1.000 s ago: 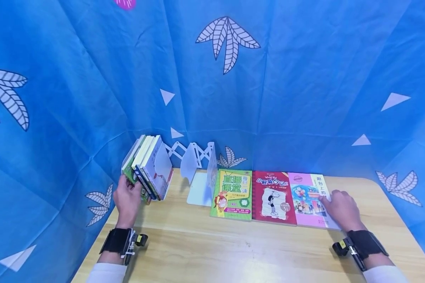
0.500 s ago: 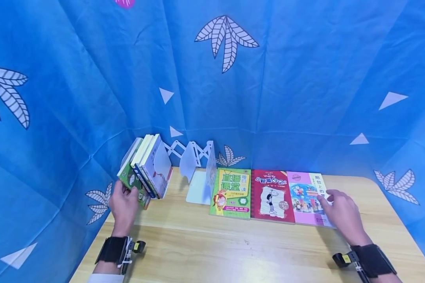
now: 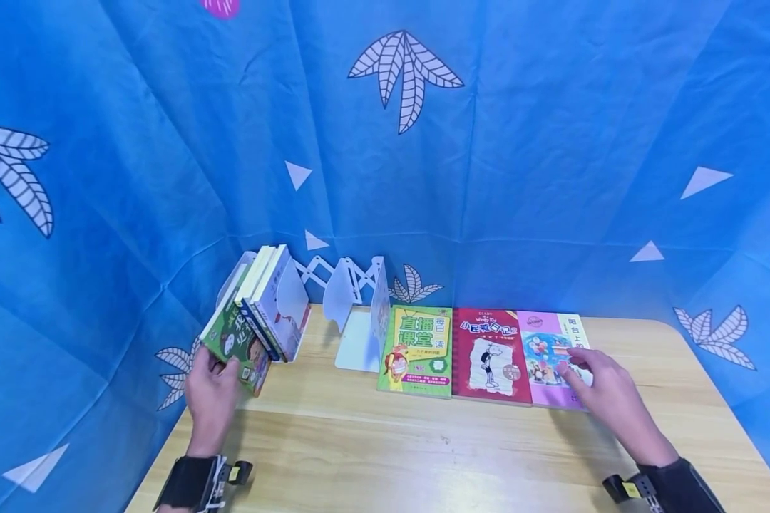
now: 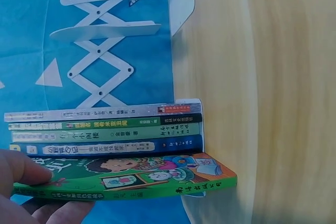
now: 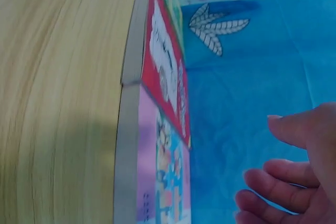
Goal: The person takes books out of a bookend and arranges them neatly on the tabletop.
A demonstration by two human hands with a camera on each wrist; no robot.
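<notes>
My left hand (image 3: 213, 395) pinches a green book (image 3: 240, 338) by its spine edge, thumb on the cover. The book is partly drawn out of the row at the left end of a white expandable bookend (image 3: 290, 292), tilted toward me. Several other books (image 4: 105, 129) stand upright beside it, spines facing out in the left wrist view. My right hand (image 3: 606, 392) hovers over the pink book (image 3: 545, 388), fingers loosely bent and holding nothing. In the right wrist view the right hand (image 5: 294, 171) shows a gap between thumb and fingers.
A red book (image 3: 490, 363) and a yellow-green book (image 3: 417, 356) lie flat in a row with the pink one. The bookend's right section (image 3: 359, 342) holds no books. A blue patterned curtain (image 3: 385, 178) hangs behind the wooden table (image 3: 385, 456).
The left hand has pulled the green book out toward me, showing more of its cover. My right hand has lifted off the pink book's right edge and shifted left over it.
</notes>
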